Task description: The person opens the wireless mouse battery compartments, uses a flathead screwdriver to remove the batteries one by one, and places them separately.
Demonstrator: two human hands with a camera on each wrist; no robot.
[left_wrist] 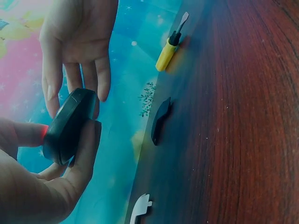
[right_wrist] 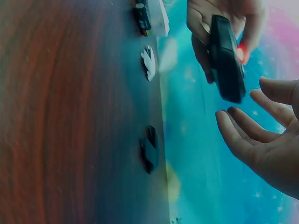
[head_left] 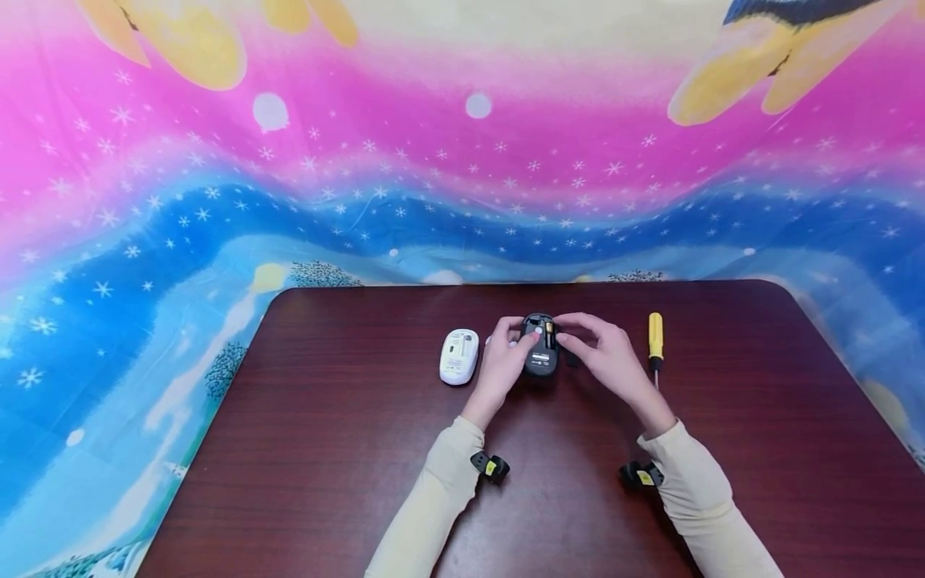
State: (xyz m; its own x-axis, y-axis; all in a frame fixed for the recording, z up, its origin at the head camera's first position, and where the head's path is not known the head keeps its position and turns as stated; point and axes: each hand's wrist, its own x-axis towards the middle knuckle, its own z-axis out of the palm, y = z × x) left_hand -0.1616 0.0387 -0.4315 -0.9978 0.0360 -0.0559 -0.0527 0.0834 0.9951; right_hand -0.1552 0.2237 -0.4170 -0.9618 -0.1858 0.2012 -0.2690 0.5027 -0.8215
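Note:
My left hand (head_left: 499,365) holds a black computer mouse (head_left: 539,365) above the table, underside up. Its thumb lies on the underside, and red light glows at the thumb tip in both wrist views. The mouse's battery compartment is uncovered, with a battery (head_left: 550,331) showing inside. Close to the mouse's right side is my right hand (head_left: 613,361); its fingers are loosely bent and hold nothing in the wrist views. Below the hands, a black battery cover (left_wrist: 161,120) lies on the table. A white battery cover (right_wrist: 149,63) lies nearer the left hand.
A white mouse (head_left: 458,357) rests underside up on the left, its battery compartment uncovered. Beside it in the right wrist view is a dark battery (right_wrist: 141,18). To the right lies a yellow-handled screwdriver (head_left: 655,337). A printed cloth (head_left: 462,201) hangs behind the brown table (head_left: 325,449).

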